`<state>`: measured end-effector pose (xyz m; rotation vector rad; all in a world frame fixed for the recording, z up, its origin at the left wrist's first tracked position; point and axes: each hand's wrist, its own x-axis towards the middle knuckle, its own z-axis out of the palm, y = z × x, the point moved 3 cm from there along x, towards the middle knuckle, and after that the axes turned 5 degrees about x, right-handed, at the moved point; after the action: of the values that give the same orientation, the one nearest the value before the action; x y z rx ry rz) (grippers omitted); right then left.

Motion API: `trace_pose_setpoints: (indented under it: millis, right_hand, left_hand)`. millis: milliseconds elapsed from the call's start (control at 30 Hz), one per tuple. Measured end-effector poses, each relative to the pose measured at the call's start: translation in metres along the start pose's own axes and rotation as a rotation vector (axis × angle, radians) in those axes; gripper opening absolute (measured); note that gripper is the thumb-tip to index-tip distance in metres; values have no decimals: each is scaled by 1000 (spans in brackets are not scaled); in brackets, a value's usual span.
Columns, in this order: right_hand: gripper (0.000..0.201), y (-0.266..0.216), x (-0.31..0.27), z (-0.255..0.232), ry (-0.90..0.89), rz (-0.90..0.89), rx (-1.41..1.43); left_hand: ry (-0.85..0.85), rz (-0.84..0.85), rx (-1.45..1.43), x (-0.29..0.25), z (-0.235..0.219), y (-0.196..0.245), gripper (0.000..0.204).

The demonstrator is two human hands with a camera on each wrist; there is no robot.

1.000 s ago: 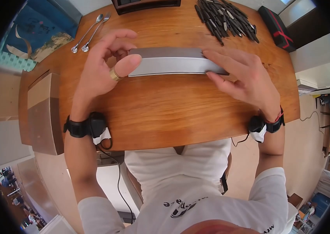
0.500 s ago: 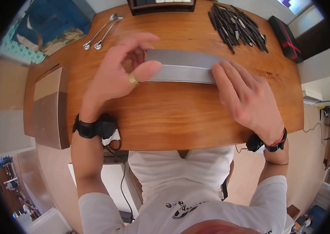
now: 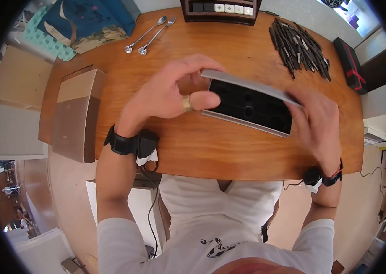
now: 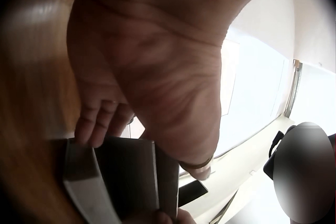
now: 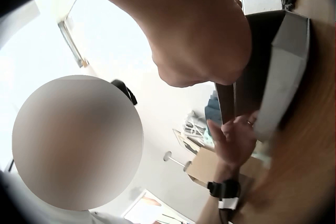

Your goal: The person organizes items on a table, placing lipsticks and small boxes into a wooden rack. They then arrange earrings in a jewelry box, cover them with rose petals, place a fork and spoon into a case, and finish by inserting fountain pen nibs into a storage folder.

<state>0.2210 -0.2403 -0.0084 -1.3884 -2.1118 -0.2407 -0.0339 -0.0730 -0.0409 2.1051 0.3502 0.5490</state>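
The grey case (image 3: 257, 86) was held up at the middle of the tabletop (image 3: 179, 155), gripped at both ends; whether its underside touched the wood could not be told. Half a second earlier it had shown closed grey faces; now it stood open, its black interior (image 3: 232, 101) exposed, with two round marks near the middle. Its long axis ran left to right, and now slanted, the right end nearer the person than the left. The opening faced up and toward the person, with one long grey edge above it and another below.

The left hand (image 3: 168, 96) gripped the left end, its thumb across the front, fingers behind the upper edge. The right hand (image 3: 318, 123) gripped the right end; its fingers had been bunched over the front corner and had now moved around the end. They were blurred and partly hidden by the case, so their exact hold was hard to make out. In the left wrist view the case was cut off by the bottom border, and the right hand showed only as fingertips there.

Beyond the case lay a spoon (image 3: 149, 32) and a fork (image 3: 159, 35), side by side, and a pile of slim dark pieces (image 3: 300, 51). The rack (image 3: 220, 17) was cut off at the top.
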Motion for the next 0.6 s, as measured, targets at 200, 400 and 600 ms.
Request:
trace_pose_setpoints:
  millis: [200,400,600]
  right_hand:
    - [22,30,-9,8,284,621,690]
    - [29,46,-11,20,299,623,547]
    - [37,34,-4,19,104,494,268]
  left_hand:
    - [204,-200,219,11,7,-13,30]
    - [350,-223,31,10,12,-24,42]
    - [202,-258,155,8,3,-14,32]
